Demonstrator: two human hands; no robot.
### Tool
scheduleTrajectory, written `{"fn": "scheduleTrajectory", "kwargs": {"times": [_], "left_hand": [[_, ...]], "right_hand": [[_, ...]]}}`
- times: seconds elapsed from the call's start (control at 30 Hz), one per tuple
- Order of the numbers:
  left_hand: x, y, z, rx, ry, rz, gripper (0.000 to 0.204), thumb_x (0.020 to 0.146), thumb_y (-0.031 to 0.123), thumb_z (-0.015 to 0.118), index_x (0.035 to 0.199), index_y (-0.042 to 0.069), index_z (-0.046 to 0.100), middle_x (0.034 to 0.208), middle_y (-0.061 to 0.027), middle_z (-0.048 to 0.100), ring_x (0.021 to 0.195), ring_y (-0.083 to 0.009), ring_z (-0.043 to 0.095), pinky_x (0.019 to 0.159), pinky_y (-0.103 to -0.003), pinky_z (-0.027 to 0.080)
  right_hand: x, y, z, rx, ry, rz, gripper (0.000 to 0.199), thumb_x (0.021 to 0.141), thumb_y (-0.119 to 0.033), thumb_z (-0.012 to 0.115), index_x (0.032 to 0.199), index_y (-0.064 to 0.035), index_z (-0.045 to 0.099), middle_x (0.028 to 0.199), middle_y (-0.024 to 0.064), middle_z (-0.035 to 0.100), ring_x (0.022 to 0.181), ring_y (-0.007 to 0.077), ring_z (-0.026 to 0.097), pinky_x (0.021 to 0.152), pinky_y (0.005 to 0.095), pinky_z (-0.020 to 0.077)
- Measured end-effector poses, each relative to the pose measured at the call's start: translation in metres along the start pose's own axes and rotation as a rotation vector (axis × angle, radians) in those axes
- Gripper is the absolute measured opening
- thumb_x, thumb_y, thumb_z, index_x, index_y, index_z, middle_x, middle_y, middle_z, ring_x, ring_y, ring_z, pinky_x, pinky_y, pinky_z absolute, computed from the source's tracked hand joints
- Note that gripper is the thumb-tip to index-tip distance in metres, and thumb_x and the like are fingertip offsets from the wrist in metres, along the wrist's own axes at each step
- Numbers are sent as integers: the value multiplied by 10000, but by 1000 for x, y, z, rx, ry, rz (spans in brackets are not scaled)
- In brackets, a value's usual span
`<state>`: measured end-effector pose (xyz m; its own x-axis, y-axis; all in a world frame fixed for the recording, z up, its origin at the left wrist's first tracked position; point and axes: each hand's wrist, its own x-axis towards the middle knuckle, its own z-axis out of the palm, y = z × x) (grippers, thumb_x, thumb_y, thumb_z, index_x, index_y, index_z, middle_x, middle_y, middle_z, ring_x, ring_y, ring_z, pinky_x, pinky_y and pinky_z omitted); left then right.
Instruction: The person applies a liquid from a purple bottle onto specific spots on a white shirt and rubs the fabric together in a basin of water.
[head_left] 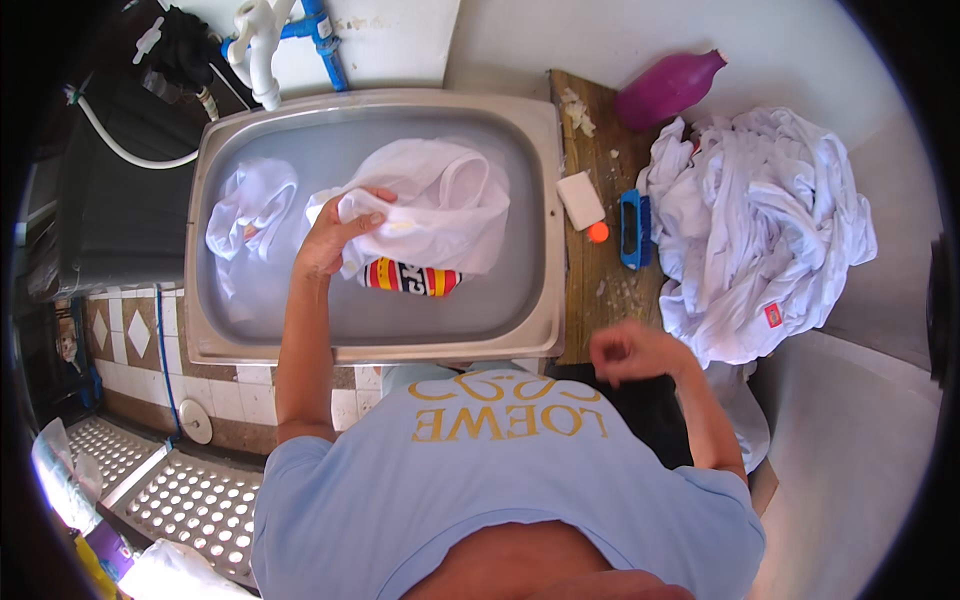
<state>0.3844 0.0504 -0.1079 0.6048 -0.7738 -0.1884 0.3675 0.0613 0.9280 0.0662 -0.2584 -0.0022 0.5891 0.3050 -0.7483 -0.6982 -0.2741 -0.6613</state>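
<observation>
Stretched across the middle, a metal sink (551,300) with rounded corners, filled with cloudy water. Heaped well beyond the sink's right edge, a big pile of white clothes (745,230). Fitted between the two, a wooden board (588,335). In the sink, right of centre and nearer the far edge, a white garment (440,185), wet and bunched, partly above the water. Toward the sink's left edge, a white cloth (255,200), mostly under water. At the board's far right corner, a purple bottle (668,90); cannot tell whether standing or lying. Over the sink, the left hand (342,232), gripping a fold at the garment's left end between thumb and fingers. About the board's near end, the right hand (632,352), curled and blurred; cannot tell whether holding anything. Below the garment's near side, a red, yellow and black printed patch (412,278). By the board's right edge, close against the pile, a blue brush (631,230). At the board's left edge, a pale rectangular bar (580,200). Just beside the bar's near end, an orange cap (598,232).
</observation>
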Motion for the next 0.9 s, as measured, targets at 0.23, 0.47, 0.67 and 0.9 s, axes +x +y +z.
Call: {"fn": "scheduleTrajectory", "kwargs": {"times": [0.23, 0.47, 0.67, 0.9], "left_hand": [[1, -2, 2, -240, -4, 6, 158, 900, 125, 596, 1049, 72, 603, 998, -9, 598, 948, -113, 573, 840, -284, 477], [-4, -1, 3, -189, 63, -29, 399, 748, 135, 765, 1099, 98, 578, 1001, -38, 629, 953, -152, 603, 848, -285, 493], [-4, -6, 5, -87, 67, -96, 407, 648, 67, 796, 1010, 101, 613, 987, -41, 638, 958, -169, 600, 893, -306, 469], [-4, -4, 9, -170, 101, 8, 342, 682, 16, 691, 1008, 90, 616, 971, -42, 635, 935, -180, 601, 877, -316, 478]], "right_hand": [[81, -65, -174, 147, 1670, -913, 971, 672, -87, 833, 1392, -22, 185, 1236, 140, 394, 1080, 200, 439, 900, 317, 421], [120, -72, -244, 297, 1715, -901, 1240, 608, -82, 877, 1421, -51, -58, 1359, 211, 318, 1193, 300, 435, 1037, 423, 403], [126, -75, -276, 143, 1810, -913, 1171, 602, -77, 873, 1415, -26, 31, 1322, 191, 379, 1133, 281, 482, 1018, 416, 435], [106, -90, -228, -139, 1540, -1079, 821, 586, -117, 883, 1256, 9, 424, 1213, 144, 498, 1087, 233, 516, 919, 359, 457]]}}
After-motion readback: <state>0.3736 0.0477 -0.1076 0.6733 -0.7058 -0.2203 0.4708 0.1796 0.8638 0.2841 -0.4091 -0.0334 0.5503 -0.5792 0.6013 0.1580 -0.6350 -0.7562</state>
